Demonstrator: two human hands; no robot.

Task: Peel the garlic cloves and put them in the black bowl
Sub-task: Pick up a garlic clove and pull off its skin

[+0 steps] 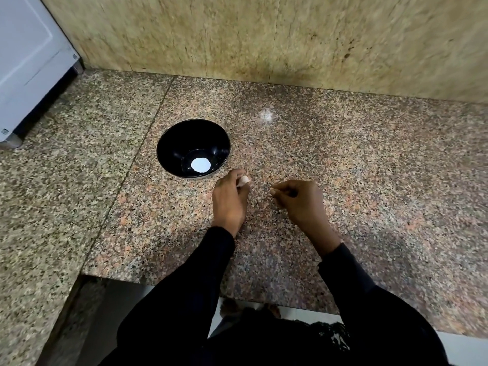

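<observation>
A black bowl [192,146] stands on the speckled granite counter [343,159]; only a round white glare spot shows in its bottom. Just right of the bowl's near rim, my left hand [229,202] pinches a pale garlic clove [243,180] at its fingertips. My right hand [301,200] hovers a short way to the right with its fingers curled and thumb against forefinger. Whether it pinches a bit of skin is too small to tell. The two hands are apart, a small gap between them.
A yellowish stone wall [264,40] runs along the back of the counter. A white appliance [29,64] stands at the far left corner. The counter's front edge [184,282] steps back at the left, with floor below.
</observation>
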